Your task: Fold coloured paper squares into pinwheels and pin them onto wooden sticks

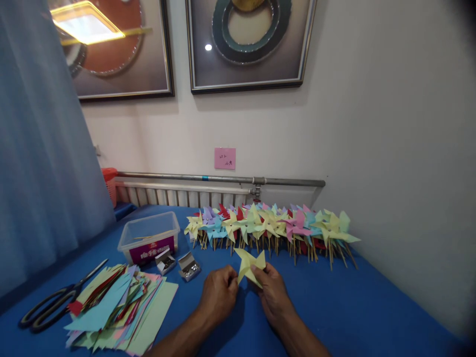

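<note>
A pale yellow paper pinwheel point(248, 265) with folded points is held up over the blue tabletop. My right hand point(274, 293) grips it from the right, thumb pressed on the paper near its middle. My left hand point(220, 291) is closed beside the pinwheel's lower left point, fingers curled in; whatever they pinch is hidden. No stick shows on this pinwheel. Just left of my left hand stand two small open boxes, one with silvery pins or tacks point(190, 267) and one with darker small pieces point(165, 261).
A pile of coloured paper sheets point(122, 310) and black-handled scissors point(61, 297) lie at left. Behind them stands a clear plastic tub point(148, 238) with a few sticks. Many finished pinwheels on sticks point(267, 223) line the back, near the wall and radiator point(178, 194). A blue curtain point(44, 148) hangs left.
</note>
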The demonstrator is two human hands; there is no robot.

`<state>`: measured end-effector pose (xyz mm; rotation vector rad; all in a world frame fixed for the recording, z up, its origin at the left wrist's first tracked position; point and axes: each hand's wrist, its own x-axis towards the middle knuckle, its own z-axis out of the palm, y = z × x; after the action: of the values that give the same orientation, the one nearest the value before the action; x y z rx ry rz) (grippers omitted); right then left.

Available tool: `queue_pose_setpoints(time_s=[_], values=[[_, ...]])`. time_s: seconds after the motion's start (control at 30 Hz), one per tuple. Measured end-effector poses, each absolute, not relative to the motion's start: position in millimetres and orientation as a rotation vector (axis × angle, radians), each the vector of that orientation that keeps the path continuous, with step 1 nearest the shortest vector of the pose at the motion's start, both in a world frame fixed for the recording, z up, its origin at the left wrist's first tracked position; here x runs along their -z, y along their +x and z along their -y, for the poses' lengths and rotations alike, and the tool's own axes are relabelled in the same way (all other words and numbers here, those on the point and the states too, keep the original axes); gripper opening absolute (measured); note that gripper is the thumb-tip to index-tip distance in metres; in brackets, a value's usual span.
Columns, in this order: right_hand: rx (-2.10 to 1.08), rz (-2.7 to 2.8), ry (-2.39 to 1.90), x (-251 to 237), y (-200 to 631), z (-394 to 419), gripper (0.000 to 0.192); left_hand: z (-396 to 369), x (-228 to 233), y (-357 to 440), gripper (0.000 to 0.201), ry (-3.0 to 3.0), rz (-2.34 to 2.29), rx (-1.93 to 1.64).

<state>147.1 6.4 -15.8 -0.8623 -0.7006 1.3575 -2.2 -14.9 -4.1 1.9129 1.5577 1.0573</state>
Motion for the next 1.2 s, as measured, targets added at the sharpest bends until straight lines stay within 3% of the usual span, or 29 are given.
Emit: queue_pose_setpoints(time_s=[0.53, 0.83, 1.2], values=[[-1.245, 0.639, -0.894, 12, 162, -17, 0.037, 12, -1, -10, 0.014, 1.899, -1.585, -0.980], [-1.195, 0.657, -0.899, 13, 166, -20, 0.038, 12, 4, -10, 0.016, 2.068, -1.652, -0.731], [-1.122, 0.719, -0.920, 19, 165, -23, 0.040, 17, 7, -2, 0.011, 2.041, -1.616, -0.759]])
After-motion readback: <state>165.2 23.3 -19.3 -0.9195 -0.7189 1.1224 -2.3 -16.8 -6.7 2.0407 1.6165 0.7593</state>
